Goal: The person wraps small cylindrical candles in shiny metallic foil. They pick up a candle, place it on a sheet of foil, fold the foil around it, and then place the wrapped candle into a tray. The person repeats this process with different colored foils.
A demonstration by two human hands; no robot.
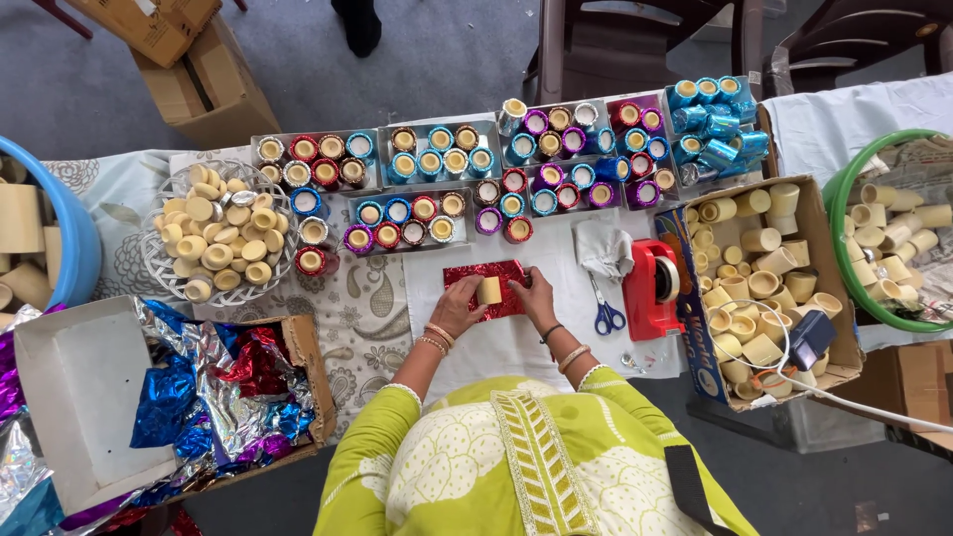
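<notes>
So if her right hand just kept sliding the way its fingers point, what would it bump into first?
The right hand points inward along the red foil sheet, so it would likely meet the small cream cup lying there first, then the left hand. Depth is hard to judge from above.

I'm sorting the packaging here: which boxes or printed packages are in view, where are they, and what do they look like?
Printed box: right of the red tape dispenser, open brown carton with a blue, lettered side, full of cream cups.
Plain cartons: floor, top left, brown cardboard.
Foil box: lower left, brown, holding crumpled coloured foil.
White box: far lower left, open, flat.
</notes>
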